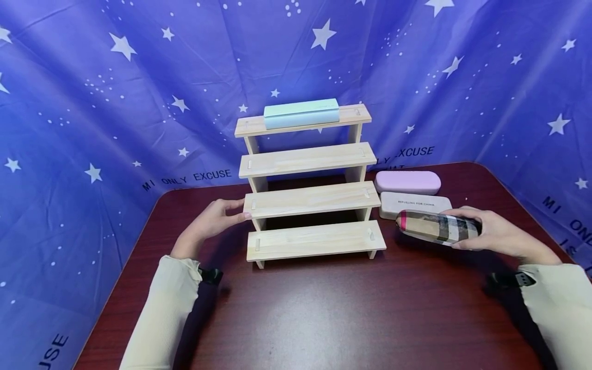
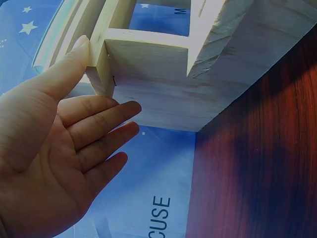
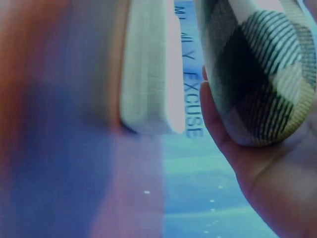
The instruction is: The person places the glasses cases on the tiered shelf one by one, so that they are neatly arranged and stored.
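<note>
My left hand (image 1: pixel 210 221) pinches the left end of a step on a four-step wooden display shelf (image 1: pixel 312 201), the second step from the bottom. In the left wrist view, the thumb (image 2: pixel 74 62) lies against the board's edge and the other fingers extend past its end. My right hand (image 1: pixel 495 234) grips a plaid glasses case (image 1: pixel 437 226) by its right end, held above the table. The right wrist view shows the plaid case (image 3: pixel 262 79) close up in the palm. A light blue-green glasses case (image 1: pixel 301 114) lies on the shelf's top step.
Right of the shelf, a white case (image 1: pixel 411 203) with printed lettering lies in front of a lilac case (image 1: pixel 408 182). Everything stands on a dark red-brown table (image 1: pixel 324 308). A blue star-patterned curtain (image 1: pixel 194 61) hangs behind and at both sides.
</note>
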A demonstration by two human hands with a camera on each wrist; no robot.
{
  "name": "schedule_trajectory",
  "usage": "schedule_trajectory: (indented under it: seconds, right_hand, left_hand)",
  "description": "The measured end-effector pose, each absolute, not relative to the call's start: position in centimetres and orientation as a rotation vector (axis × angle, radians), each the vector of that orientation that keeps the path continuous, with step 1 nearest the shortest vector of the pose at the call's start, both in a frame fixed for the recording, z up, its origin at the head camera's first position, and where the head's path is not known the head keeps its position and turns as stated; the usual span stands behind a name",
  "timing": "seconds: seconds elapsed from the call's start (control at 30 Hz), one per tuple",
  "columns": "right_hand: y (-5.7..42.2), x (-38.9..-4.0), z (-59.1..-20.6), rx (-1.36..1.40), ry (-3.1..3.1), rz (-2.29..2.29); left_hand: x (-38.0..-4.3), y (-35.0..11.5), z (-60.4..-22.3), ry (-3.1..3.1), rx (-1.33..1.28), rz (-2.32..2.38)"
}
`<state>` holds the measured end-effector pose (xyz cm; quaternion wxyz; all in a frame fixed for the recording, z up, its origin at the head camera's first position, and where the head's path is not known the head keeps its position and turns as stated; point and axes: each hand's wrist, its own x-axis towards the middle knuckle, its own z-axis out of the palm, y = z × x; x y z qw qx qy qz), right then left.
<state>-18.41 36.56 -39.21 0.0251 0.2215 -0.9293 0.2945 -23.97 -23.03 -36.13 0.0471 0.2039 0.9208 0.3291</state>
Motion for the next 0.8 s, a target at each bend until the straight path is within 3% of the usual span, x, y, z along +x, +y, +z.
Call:
schedule_trajectory:
  seconds: [0.8]
  right_hand:
    - [32.2, -19.0, -32.9, 0.786, -2.747, 0.978]
  left_hand:
    - [-23.9, -23.1, -36.0, 2.816, 0.614, 0.989]
